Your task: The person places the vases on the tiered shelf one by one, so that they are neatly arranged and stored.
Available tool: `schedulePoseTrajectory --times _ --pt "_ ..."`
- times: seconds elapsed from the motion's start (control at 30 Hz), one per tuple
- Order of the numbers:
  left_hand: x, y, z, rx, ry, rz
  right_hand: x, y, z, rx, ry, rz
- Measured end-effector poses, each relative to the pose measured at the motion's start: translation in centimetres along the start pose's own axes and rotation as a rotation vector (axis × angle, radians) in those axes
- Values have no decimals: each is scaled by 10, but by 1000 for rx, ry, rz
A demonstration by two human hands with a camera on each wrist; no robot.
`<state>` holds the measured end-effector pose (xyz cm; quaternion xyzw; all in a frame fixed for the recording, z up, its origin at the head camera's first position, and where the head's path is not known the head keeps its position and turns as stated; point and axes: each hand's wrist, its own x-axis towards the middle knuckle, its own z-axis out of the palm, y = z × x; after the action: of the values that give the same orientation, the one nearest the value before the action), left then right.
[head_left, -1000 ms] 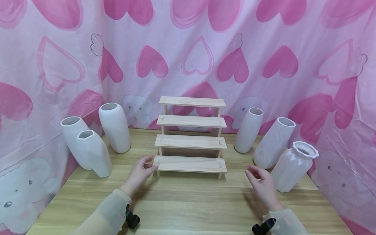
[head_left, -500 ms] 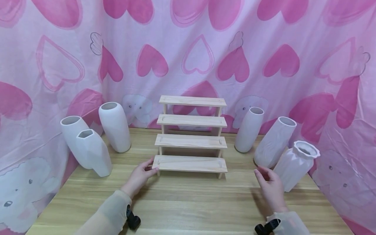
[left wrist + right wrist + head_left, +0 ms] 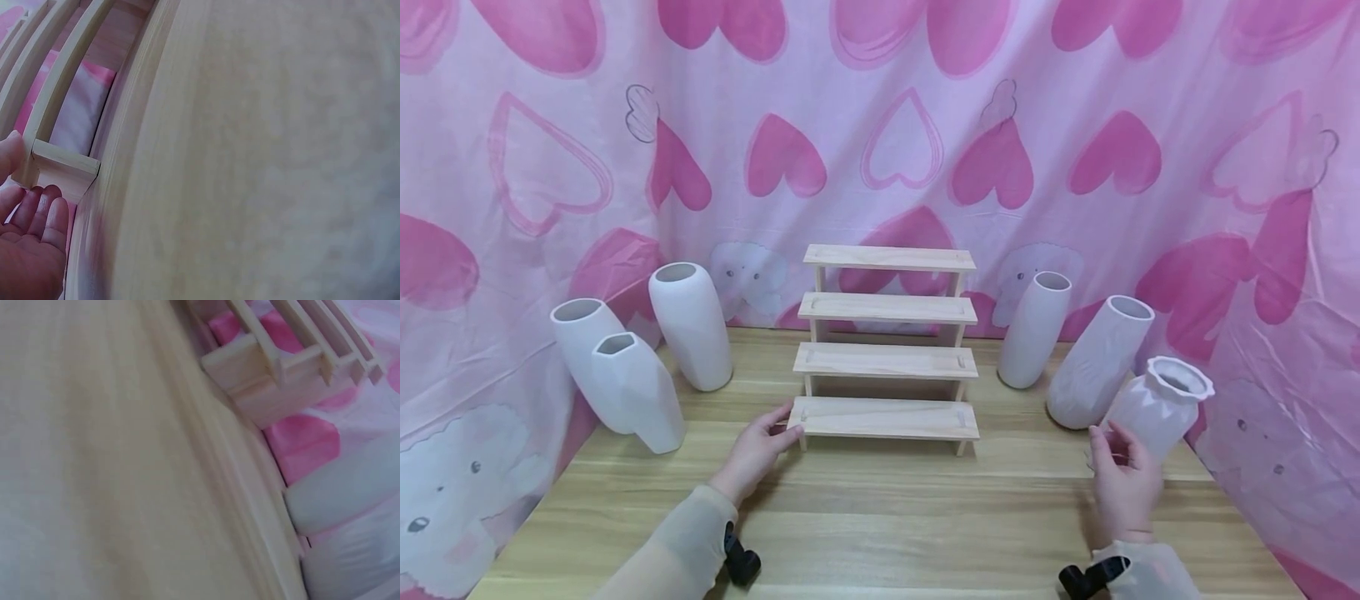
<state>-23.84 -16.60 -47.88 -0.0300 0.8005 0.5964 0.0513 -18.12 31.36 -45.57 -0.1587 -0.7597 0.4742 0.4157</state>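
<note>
A four-step pale wooden display stand (image 3: 883, 421) stands upright on the table. My left hand (image 3: 756, 454) pinches the left end of its lowest shelf. In the left wrist view, the thumb (image 3: 10, 153) lies over the shelf edge and the fingers (image 3: 44, 219) curl at its underside. My right hand (image 3: 1126, 492), fingers loosely bent around nothing, is just in front of a white vase with a ruffled rim (image 3: 1161, 404) and hides its lower part. Behind that vase stands a white vase with a leaf-like relief (image 3: 1097, 367). The right wrist view does not show the hand.
A slim white vase (image 3: 1033, 333) stands right of the stand. On the left are a tall rounded vase (image 3: 692, 333), a faceted vase (image 3: 643, 400) and another white vase (image 3: 583, 350) partly behind it. A pink heart-print curtain (image 3: 895, 150) hangs behind the wooden table (image 3: 910, 517).
My right hand has moved rightward, from beside the vases to in front of the ruffled-rim vase. The left hand stays at the lowest shelf's end, and the vases have not moved.
</note>
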Motion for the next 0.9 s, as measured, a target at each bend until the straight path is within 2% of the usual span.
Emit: schedulePoseTrajectory --times 0.1,0.2,0.37,0.47,0.53,0.6,0.73,0.9 --pt "0 0 -1 4 7 0 7 2 -3 46 88 -3" --pt "-1 0 -1 5 8 -2 15 3 -6 110 156 34" --pt "-1 0 -1 11 8 -7 26 4 -10 75 306 44" --pt "0 0 0 6 7 -7 30 5 -11 53 340 16" --pt "1 0 0 3 4 -6 32 5 -12 62 320 -1" --pt "1 0 0 0 3 -9 35 5 -14 81 277 17" --pt "1 1 0 2 2 -17 44 4 -21 130 137 89" --pt "2 -1 -1 -5 0 -15 54 8 -31 127 -43 169"
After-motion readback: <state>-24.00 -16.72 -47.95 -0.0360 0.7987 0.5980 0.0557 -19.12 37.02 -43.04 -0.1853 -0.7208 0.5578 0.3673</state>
